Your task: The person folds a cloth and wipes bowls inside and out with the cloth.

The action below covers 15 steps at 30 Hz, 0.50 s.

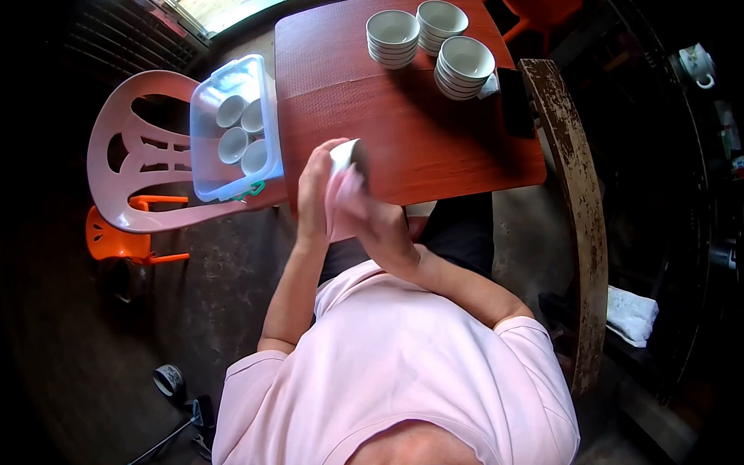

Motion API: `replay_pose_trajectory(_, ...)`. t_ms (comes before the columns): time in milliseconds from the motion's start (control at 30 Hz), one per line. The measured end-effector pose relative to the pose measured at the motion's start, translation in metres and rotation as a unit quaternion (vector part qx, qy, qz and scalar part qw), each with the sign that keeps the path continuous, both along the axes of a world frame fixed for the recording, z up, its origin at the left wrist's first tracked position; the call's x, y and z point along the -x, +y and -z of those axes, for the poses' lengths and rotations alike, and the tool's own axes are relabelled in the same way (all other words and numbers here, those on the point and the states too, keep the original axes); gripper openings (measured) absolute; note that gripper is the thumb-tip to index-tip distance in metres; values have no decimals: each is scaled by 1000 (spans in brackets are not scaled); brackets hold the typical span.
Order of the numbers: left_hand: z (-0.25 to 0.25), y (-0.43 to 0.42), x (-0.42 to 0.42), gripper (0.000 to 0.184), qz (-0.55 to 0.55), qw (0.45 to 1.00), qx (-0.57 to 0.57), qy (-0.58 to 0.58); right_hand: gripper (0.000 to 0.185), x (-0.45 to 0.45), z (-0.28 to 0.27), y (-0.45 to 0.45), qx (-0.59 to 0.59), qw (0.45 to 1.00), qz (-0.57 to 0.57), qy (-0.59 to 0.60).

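A white bowl point(343, 154) is tilted between my hands, above the near edge of the red table point(336, 75). My left hand point(312, 185) is closed around its left side. In my right hand point(391, 233) is a pink cloth point(346, 205), pressed against the bowl; this hand is slightly blurred. Three stacks of white bowls stand toward the table's far right: the left stack point(393, 38), the back stack point(441, 23) and the front stack point(463, 68). Left of the table, a clear plastic bin point(271, 130) holds several white bowls point(234, 144).
The bin rests on a pink plastic chair point(121, 154). An orange chair point(114, 236) stands behind it. A worn wooden beam point(567, 157) runs along my right side. A dark flat object point(517, 102) lies at the table's right edge. A white cloth point(631, 315) is lower right.
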<state>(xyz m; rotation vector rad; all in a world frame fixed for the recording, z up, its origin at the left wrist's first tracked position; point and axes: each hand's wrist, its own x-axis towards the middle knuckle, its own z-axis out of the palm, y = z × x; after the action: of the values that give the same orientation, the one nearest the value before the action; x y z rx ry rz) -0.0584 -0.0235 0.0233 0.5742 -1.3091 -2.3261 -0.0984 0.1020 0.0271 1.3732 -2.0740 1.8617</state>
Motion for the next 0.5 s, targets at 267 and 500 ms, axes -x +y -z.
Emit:
replay_pose_trajectory(267, 13, -3, -2, 58, 81, 993, -86, -19, 34, 29, -14, 5, 25, 933, -21, -359)
replay_pose_trajectory(500, -17, -4, -3, 88, 119, 896, 424, 58, 29, 39, 1, 18, 89, 857, -33, -506)
